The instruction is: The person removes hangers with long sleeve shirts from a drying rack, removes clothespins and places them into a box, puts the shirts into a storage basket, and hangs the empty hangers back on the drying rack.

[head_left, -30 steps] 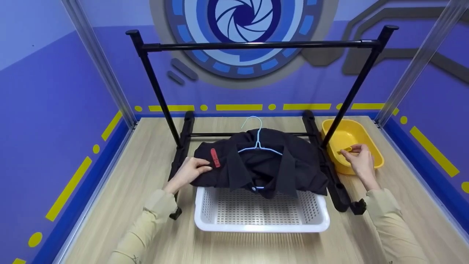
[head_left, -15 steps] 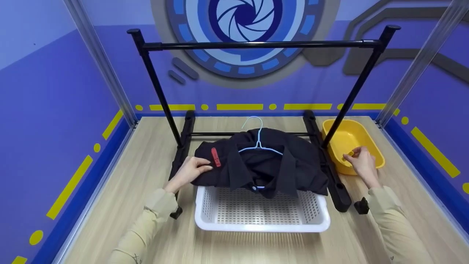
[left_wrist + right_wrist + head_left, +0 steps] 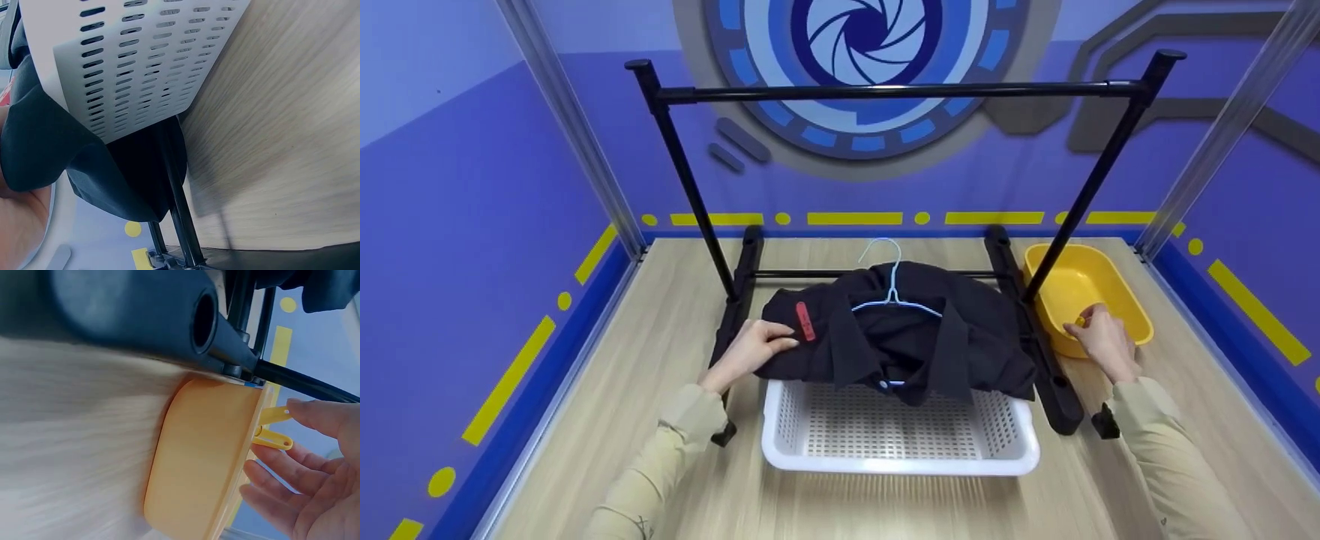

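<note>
A black collared shirt lies over the back part of a white perforated basket, with a light-blue wire hanger inside its collar. My left hand pinches the cloth near the shoulder on the left; in the left wrist view a fold of the shirt covers much of that hand. Just beside its fingertips is a red clothespin on the shirt. My right hand holds a yellow clothespin between thumb and fingers, above the near part of a yellow tub.
A black garment rack stands behind and around the shirt, its feet reaching forward on both sides of the basket. The tub sits right of the rack's right foot. Patterned walls enclose the wooden tabletop.
My right hand has moved slightly nearer over the tub, and the yellow clothespin has turned in its fingers, now mostly hidden in the head view. The left hand keeps its place on the shirt.
</note>
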The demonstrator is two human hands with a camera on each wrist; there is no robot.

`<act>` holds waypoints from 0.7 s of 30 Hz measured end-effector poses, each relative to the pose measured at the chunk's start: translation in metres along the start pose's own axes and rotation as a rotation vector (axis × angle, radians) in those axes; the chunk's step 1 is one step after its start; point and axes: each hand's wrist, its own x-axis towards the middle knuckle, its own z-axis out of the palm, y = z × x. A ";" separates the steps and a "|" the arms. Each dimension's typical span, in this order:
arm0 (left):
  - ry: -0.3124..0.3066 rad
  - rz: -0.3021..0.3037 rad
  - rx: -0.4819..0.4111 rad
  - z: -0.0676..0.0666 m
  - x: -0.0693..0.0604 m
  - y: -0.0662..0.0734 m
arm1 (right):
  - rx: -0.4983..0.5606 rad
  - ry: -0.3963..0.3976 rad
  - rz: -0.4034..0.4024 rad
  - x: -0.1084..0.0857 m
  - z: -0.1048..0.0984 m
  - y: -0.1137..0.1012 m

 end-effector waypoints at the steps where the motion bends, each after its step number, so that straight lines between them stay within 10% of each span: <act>1: 0.010 0.019 -0.007 0.000 0.000 0.000 | -0.008 -0.001 -0.007 0.000 0.000 0.000; 21: -0.004 -0.063 0.032 0.001 0.001 0.002 | -0.047 0.043 -0.027 0.000 0.003 -0.002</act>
